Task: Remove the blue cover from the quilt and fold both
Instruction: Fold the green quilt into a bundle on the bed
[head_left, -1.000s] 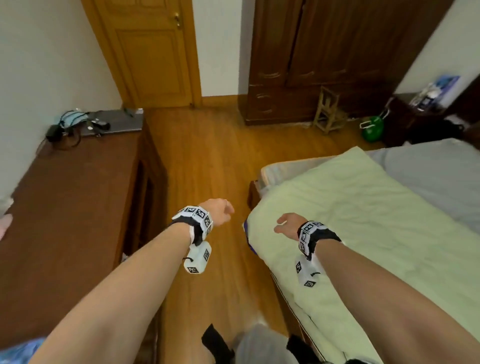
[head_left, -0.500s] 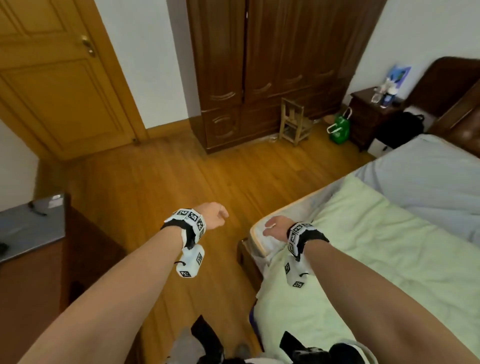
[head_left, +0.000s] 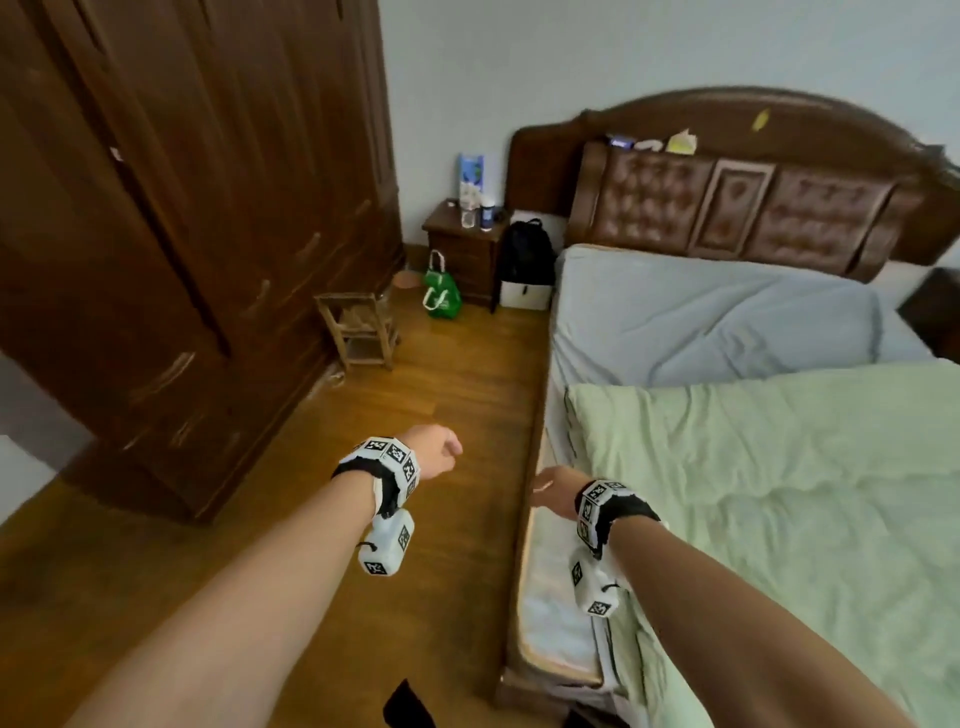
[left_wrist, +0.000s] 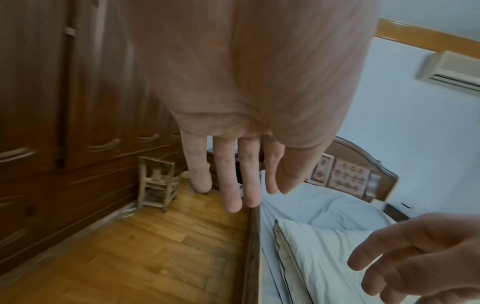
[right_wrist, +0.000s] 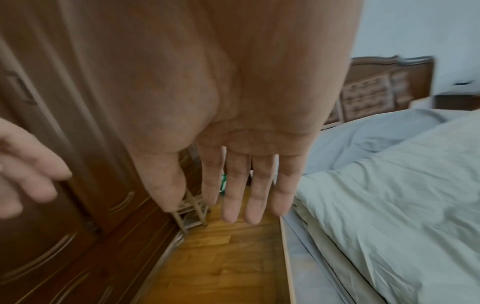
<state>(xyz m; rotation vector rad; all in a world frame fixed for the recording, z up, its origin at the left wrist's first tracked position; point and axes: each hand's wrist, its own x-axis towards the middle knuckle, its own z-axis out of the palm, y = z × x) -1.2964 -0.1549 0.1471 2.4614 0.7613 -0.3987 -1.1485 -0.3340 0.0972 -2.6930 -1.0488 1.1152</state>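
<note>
Quilt (head_left: 779, 519): pale green on its upper face, spread flat over the lower right of the head view, its near-left corner (head_left: 574, 395) lying just inside the wooden bed rail (head_left: 530, 519); no blue cover shows at this moment, so whether it sits underneath cannot be told. Grey sheet (head_left: 701, 317): upper right, bare up to the headboard (head_left: 753, 208). Left hand (head_left: 439, 449): centre frame, over the floor, holding nothing; the wrist view shows its fingers (left_wrist: 231, 185) extended and relaxed. Right hand (head_left: 556, 491): above the rail, just beside the quilt's edge, fingers (right_wrist: 233, 195) straight, empty, not touching cloth. Risks, as judged: pulling the quilt from one corner only could drag it off the rail onto the floor, or bunch the sheet beneath. Clearance: a strip of wood floor (head_left: 441, 415) runs between wardrobe (head_left: 182, 234) and bed; a small wooden stool (head_left: 358, 327) and green bag (head_left: 440, 293) stand at its far end, narrowing passage toward the nightstand (head_left: 462, 249).
</note>
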